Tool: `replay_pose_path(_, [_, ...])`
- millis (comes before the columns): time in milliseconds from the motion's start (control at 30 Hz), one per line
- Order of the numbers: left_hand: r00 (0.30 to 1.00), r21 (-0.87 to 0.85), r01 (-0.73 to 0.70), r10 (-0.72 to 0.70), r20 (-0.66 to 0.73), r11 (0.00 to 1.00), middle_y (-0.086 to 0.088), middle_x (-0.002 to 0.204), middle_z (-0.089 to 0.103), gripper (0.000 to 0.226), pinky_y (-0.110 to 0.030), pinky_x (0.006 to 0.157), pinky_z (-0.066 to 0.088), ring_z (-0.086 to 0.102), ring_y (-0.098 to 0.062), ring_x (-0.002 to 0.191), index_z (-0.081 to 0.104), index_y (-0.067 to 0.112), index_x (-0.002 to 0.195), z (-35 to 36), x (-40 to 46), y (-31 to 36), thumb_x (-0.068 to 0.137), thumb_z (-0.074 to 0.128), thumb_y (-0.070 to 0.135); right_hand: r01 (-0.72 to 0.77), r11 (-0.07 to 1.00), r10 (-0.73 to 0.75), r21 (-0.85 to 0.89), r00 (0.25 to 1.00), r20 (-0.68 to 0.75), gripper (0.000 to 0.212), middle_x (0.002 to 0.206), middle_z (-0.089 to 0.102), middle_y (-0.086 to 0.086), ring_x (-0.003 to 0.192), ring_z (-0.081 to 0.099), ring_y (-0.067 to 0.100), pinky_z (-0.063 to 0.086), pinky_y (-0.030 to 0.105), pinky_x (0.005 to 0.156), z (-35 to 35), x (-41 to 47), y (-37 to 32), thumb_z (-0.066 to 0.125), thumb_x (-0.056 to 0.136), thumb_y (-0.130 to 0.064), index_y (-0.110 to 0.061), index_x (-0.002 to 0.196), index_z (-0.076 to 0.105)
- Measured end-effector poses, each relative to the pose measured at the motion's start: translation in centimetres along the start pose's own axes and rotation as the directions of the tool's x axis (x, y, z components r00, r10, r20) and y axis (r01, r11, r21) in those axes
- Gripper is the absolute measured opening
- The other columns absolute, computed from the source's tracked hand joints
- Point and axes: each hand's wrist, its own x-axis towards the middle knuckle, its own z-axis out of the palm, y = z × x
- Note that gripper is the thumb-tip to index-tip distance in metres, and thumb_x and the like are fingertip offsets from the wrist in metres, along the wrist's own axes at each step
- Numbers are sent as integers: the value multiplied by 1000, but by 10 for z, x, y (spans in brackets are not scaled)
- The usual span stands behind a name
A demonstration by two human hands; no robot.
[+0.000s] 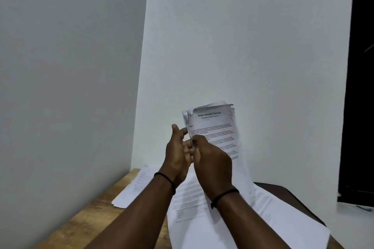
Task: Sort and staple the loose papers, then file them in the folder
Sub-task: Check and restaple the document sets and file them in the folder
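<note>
You are mid-sort: your right hand (210, 159) pinches the raised sheaf (216, 127), left hand (178, 155) loosely open beside it. Judged next: square the edges before stapling.

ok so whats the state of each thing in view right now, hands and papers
held papers: lifted upright off the table, top edges curled, gripped at their left edge
right hand: fingers curled, gripping the held papers
left hand: fingers loosely spread, touching the same edge
small stack: lying flat on the wooden table, at the left
loose sheets: spread flat and overlapping below the hands
dark folder: lying flat, mostly covered by sheets
</note>
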Motion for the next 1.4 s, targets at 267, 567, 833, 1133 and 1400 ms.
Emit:
replay_pose_path(267, [963,-194,265,-248,110,944,-32,119,64,72,-39,70,57,65,-40,97,52,2,126,-35,15,-21,100,23,63,-29,999,35,-41,985,167,42,73,69,-4,64,67,18,44,24,53,12,-22,20,71,79,-15,-25,119,67])
replay_pose_path(567, [860,741,441,-2,-511,506,-16,85,68,28,-35,69,48,64,-33,80,62,7,78,-136,23,-65,61,53,27,56,958,12,-280,972,235,46,48,54,-1,34,51,18,32,22,34,36,-44,16,83,49,7,-11,91,73])
replay_pose_path(833, [842,436,478,-255,-476,763,-19,99,69,19,-38,74,56,66,-36,91,65,1,101,-156,27,-82,88,56,-11,-10,983,101,-183,864,493,17,72,67,1,66,67,20,31,28,52,88,-89,14,57,82,-6,-22,89,60])
replay_pose_path(1133, [886,-4,442,-437,-155,897,-18,116,71,48,-44,98,50,70,-32,106,72,9,118,-152,39,-86,99,53,49,-175,984,154,-26,773,615,39,98,71,5,92,66,25,40,32,70,106,-96,2,37,102,-23,-24,140,40])
replay_pose_path(1400, [964,165,220,-188,-190,962,-21,113,71,32,-38,69,61,71,-35,94,59,-4,128,-162,47,-73,98,54,2,-533,838,463,118,809,363,39,120,63,9,115,57,28,44,32,91,87,-64,31,63,92,-24,-13,128,54])
